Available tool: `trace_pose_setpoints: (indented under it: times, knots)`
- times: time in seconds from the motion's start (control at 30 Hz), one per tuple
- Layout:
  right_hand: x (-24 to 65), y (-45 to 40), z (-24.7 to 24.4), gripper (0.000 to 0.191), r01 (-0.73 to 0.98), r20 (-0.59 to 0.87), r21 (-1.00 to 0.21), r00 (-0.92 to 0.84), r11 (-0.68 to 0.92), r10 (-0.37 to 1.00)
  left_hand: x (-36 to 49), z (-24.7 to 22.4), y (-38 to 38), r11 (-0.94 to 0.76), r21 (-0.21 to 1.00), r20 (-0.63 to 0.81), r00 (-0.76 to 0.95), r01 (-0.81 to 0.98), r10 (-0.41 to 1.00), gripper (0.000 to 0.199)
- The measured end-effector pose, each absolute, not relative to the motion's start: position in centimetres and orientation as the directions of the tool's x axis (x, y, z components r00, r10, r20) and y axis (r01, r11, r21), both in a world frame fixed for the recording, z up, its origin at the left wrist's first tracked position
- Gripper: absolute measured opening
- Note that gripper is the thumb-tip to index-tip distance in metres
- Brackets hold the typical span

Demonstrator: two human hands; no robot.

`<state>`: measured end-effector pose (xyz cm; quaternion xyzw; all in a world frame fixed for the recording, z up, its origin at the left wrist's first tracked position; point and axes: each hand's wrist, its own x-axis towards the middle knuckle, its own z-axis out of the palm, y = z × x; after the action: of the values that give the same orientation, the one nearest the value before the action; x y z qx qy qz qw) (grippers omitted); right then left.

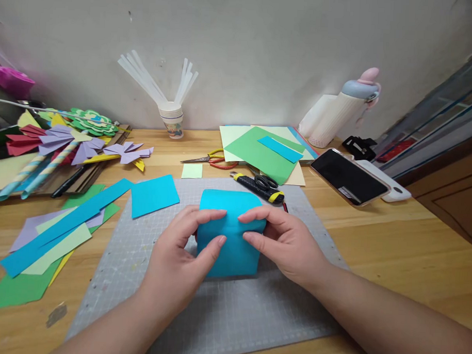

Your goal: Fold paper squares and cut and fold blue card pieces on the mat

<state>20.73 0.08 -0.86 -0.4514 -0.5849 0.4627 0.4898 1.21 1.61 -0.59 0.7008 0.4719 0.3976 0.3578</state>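
Note:
A sheet of blue paper [233, 259] is held up over the grey cutting mat [127, 281], gripped from both sides. My left hand [191, 242] is closed on its left edge, thumb and index finger on the near face and the other fingers behind. My right hand [280, 240] pinches the right side the same way, its rear fingers partly hidden. A faint crease runs across the sheet between the thumbs and index fingers. Left of it, a blue paper square [155, 196] lies on the mat's far left corner.
Paper offcuts [59, 238] and folded paper flowers [74, 140] lie at left. Behind the mat are scissors [205, 158], a black-and-yellow utility knife [254, 187] and stacked coloured paper [256, 152]. A cup of white strips [172, 120], a bottle [342, 113] and a phone [350, 177] stand or lie farther back.

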Motion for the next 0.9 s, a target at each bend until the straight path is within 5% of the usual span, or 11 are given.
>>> trace_pose_setpoints:
  times: [0.2, 0.6, 0.9]
  knots:
    - [20.87, -0.01, -0.78, 0.018, 0.130, 0.193, -0.970, -0.095, 0.204, 0.977, 1.25, -0.53, 1.64, -0.275, 0.874, 0.194, 0.230, 0.402, 0.954, 0.018]
    - [21.19, 0.23, -0.91, 0.019, 0.299, 0.218, -0.931, 0.001, 0.207, 0.976, 0.89, -0.17, 1.95, -0.505, 0.629, 0.462, 0.237, 0.591, 0.855, 0.018]
    - [20.80, -0.24, -0.87, 0.017, 0.111, 0.211, -0.972, 0.021, 0.208, 0.977, 0.89, -0.34, 1.86, -0.428, 0.753, 0.390, 0.185, 0.500, 0.902, 0.029]
